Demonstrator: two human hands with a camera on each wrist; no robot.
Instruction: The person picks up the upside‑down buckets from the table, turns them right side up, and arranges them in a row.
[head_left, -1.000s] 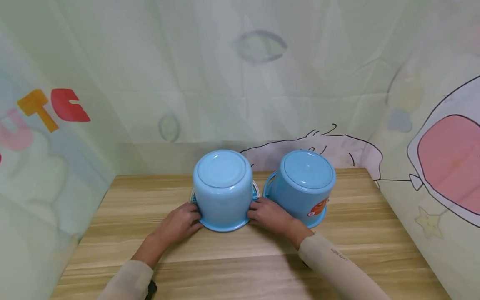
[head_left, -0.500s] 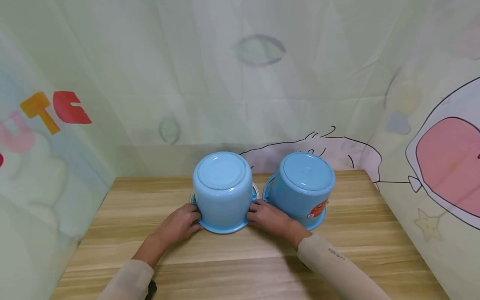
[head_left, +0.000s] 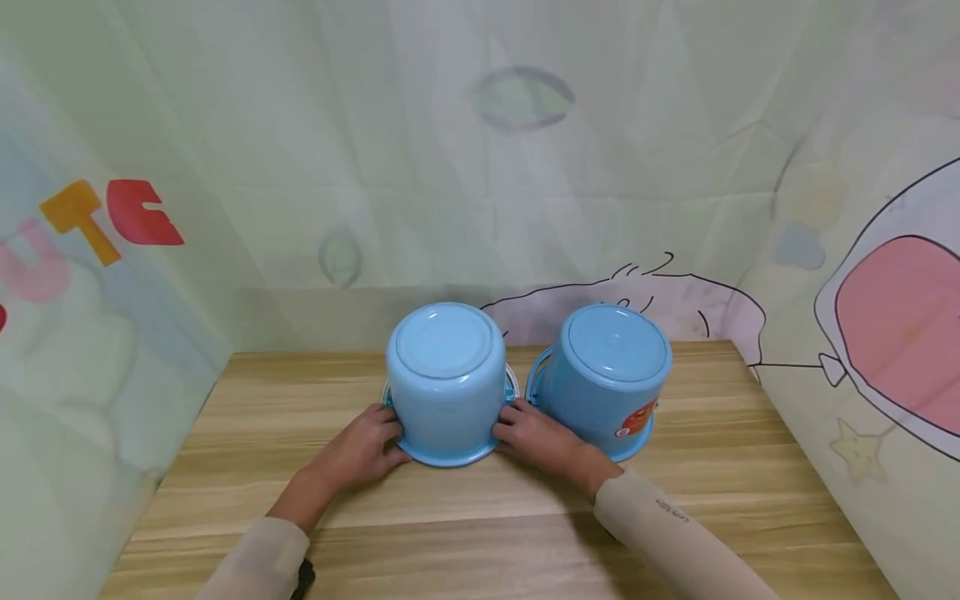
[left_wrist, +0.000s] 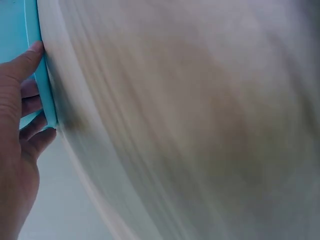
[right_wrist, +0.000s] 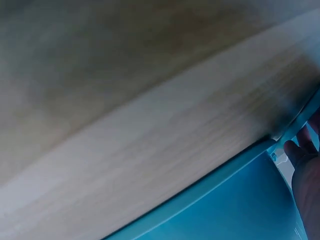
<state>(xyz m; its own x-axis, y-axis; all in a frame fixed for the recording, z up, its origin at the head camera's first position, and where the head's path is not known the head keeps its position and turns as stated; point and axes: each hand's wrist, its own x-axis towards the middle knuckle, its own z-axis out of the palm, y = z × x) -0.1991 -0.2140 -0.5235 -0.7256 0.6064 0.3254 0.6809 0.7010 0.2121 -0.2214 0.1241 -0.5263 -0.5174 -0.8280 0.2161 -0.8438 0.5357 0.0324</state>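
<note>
Two light-blue plastic buckets stand upside down on a wooden table, side by side. At the left bucket (head_left: pixel 448 408), my left hand (head_left: pixel 365 446) holds the rim from the left, its thumb towards the front. The left wrist view has the thumb and fingers around the turquoise rim (left_wrist: pixel 46 95). On the opposite side, my right hand (head_left: pixel 542 433) grips the same rim, its fingertips partly hidden. In the right wrist view, only part of that hand (right_wrist: pixel 307 185) shows at the right edge, by the rim (right_wrist: pixel 302 117).
The right bucket (head_left: pixel 603 400), with a red sticker (head_left: pixel 639 418), stands right behind my right hand and forearm. Bucket handles lie around the bases. The wooden table (head_left: pixel 465 542) reaches a printed cloth backdrop (head_left: pixel 360 208) at the back and sides.
</note>
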